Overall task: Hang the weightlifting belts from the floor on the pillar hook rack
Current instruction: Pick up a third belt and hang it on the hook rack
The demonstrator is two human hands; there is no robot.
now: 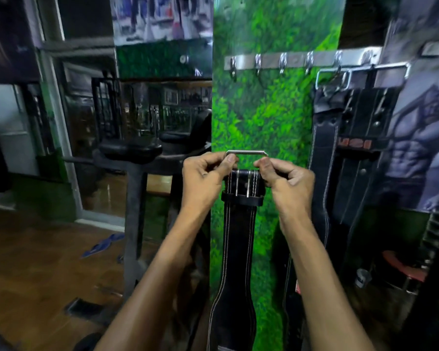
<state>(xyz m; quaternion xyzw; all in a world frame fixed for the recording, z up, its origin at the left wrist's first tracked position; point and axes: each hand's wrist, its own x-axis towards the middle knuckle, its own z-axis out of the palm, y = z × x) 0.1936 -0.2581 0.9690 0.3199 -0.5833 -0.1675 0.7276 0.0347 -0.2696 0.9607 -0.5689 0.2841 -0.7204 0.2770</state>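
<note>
I hold a black weightlifting belt (235,249) with white stitching upright in front of a green leaf-patterned pillar (264,110). My left hand (203,178) pinches the left end of its metal buckle (246,153) and my right hand (287,182) pinches the right end. The belt hangs straight down between my forearms. Well above the buckle, a metal hook rack (297,59) is fixed across the pillar, its left hooks bare. Two black belts (352,153) hang by their buckles from the right hooks.
A black padded gym machine (134,173) stands just left of the pillar, in front of mirrors. Blue sandals (102,245) lie on the wooden floor at the left. A red stool (406,269) sits low at the right under a muscular figure poster (421,148).
</note>
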